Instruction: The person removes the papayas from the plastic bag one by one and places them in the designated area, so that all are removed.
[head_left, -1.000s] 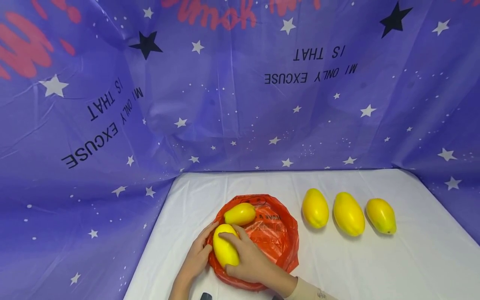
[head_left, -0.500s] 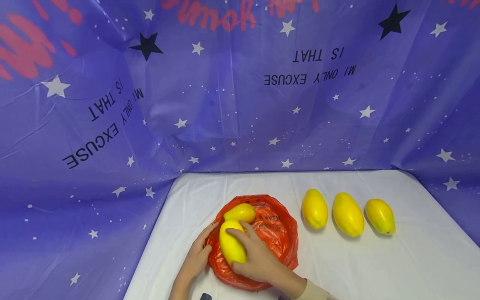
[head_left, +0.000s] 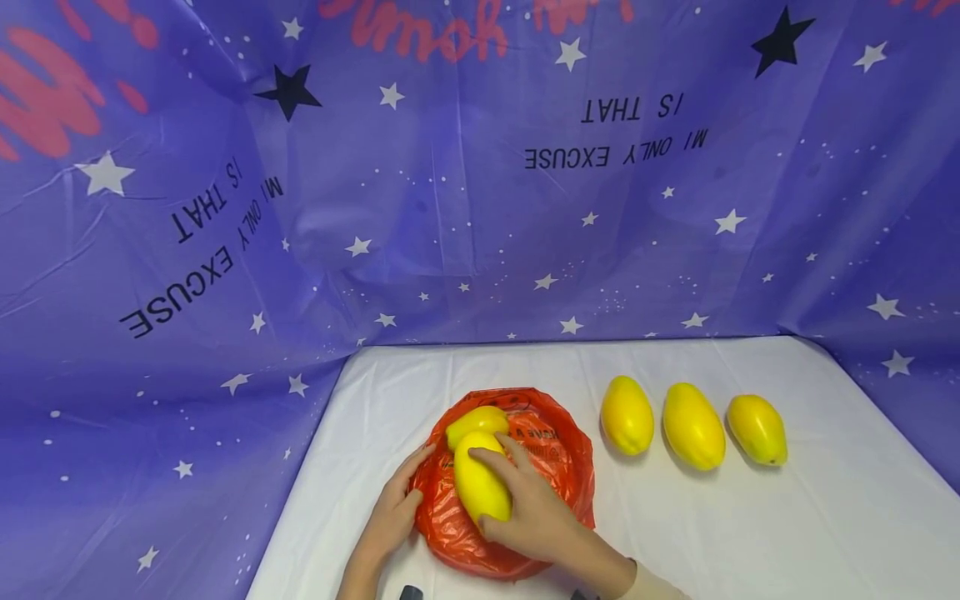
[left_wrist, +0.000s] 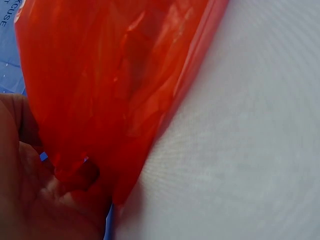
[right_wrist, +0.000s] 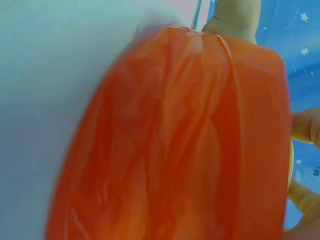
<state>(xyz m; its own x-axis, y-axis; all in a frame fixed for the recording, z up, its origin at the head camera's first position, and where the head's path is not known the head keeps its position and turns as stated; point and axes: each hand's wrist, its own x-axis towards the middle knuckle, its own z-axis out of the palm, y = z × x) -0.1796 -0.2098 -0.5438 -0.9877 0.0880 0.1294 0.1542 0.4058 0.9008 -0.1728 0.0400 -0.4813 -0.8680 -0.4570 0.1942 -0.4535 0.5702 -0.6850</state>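
Low in the middle of the head view, right hand (head_left: 534,512) wrapped around a yellow fruit (head_left: 482,486), fingers curled over its top, thumb under its near end. Fruit held over the red plastic bag (head_left: 558,467), touching or just short of a second fruit (head_left: 476,422) already lying at the bag's upper left. Left hand (head_left: 392,517) at the bag's left edge, fingers curled on the plastic, pinning it to the white tablecloth (head_left: 750,533). Three more fruits (head_left: 693,425) in a row to the right of the bag, well apart from both hands.

Left wrist view: red plastic filling the upper left, a fold of it pinched against the palm at lower left, white cloth at right. Best to keep that pinch firm so the bag cannot slide or fold shut.

Right wrist view: mostly blurred red plastic, fingertips (right_wrist: 305,127) at the right edge, a sliver of yellow beside them. Grip itself not readable here.

Judging from this, best to lower the fruit gently beside the other one, not on top, and loosen the fingers only once it rests steady.
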